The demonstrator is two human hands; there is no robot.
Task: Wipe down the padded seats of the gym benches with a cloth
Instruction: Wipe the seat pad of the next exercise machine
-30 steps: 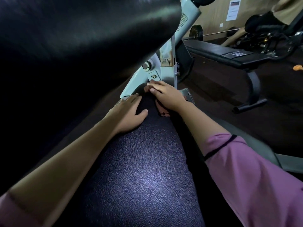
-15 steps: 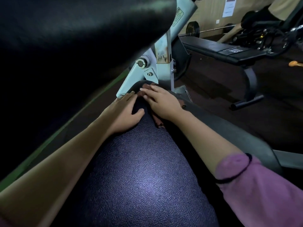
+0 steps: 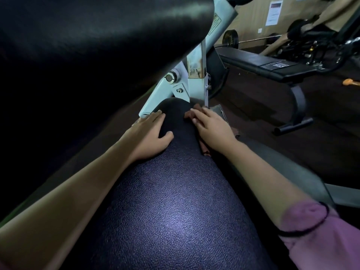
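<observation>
A dark padded seat (image 3: 171, 207) with a pebbled surface runs away from me to its narrow far end. My left hand (image 3: 150, 133) lies flat on the seat's left edge, fingers spread, holding nothing. My right hand (image 3: 212, 129) presses a reddish-brown cloth (image 3: 204, 150) against the seat's right side near the far end. Only small bits of the cloth show, under the palm and at the fingertips. A black padded backrest (image 3: 87, 39) slants overhead at the upper left.
The pale blue bench frame (image 3: 192, 84) with bolts stands just beyond my hands. A flat black bench (image 3: 268, 65) on a curved leg sits at the right rear. A barbell with a plate (image 3: 230, 38) lies by the wall. Dark floor lies to the right.
My right hand has slid from the top of the seat's far end down onto its right side with the cloth. My left hand has stayed on the left edge.
</observation>
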